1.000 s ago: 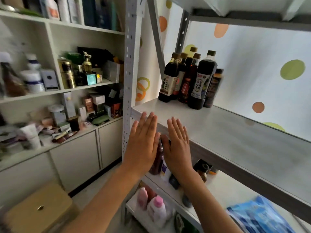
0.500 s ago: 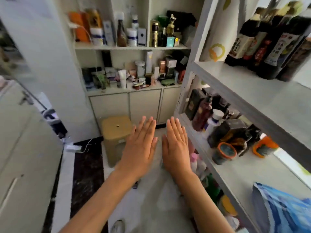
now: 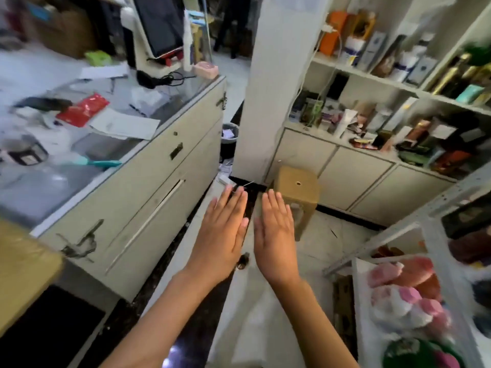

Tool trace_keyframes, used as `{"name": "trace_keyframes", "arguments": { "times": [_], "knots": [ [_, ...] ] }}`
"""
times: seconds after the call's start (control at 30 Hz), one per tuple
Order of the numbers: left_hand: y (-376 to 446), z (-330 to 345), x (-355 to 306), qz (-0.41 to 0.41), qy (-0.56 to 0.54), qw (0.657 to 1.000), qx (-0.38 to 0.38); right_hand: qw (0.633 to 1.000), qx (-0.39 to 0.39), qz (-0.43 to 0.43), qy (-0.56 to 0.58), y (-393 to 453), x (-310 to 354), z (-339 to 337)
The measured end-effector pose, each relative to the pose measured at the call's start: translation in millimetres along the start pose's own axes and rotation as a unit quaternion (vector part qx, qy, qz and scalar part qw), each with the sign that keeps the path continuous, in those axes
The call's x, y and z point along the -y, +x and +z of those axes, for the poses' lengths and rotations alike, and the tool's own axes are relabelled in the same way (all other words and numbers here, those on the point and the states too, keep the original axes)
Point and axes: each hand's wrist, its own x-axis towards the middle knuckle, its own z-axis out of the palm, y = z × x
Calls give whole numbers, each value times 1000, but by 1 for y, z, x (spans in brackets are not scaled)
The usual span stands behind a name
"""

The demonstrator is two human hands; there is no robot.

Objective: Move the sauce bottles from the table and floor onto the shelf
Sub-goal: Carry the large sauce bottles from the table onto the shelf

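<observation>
Both hands are held out flat in the centre of the frame, palms down and fingers straight and close together; the left hand [image 3: 224, 235] and the right hand [image 3: 275, 235] are just beside each other, not touching, and they hold nothing; this looks like empty hands between two carries. Below them is the pale floor [image 3: 265, 328], with a tan stool [image 3: 296, 187] just above the right fingertips; the cluttered worktop [image 3: 127, 144] fills the left of the frame, and the metal shelf [image 3: 393, 235] enters at the lower right; I cannot see any sauce bottles clearly here, because the picture is blurred; a small dark object [image 3: 243, 261] lies on the floor between the wrists, too small to identify.
</observation>
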Motion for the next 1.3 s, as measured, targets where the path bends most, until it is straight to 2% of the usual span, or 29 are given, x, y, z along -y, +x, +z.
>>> {"name": "trace_keyframes", "arguments": {
  "times": [0.23,0.33,0.63,0.83,0.97,1.3],
  "knots": [
    [-97,-126,137,-143,24,986,-83,986,80,-126,77,-9,190,114],
    [-150,-174,193,-206,48,967,-140,972,125,-177,96,-24,267,156],
    [-282,-276,289,-382,83,897,-208,922,228,-276,151,-68,429,257],
    [-314,-314,332,-443,76,861,-239,890,288,-310,169,-68,489,299],
    [-329,-334,365,-488,52,828,-273,871,340,-303,186,-49,517,331],
    [-300,-384,479,-560,88,782,-257,819,435,-273,258,13,603,454]
  ]
}}
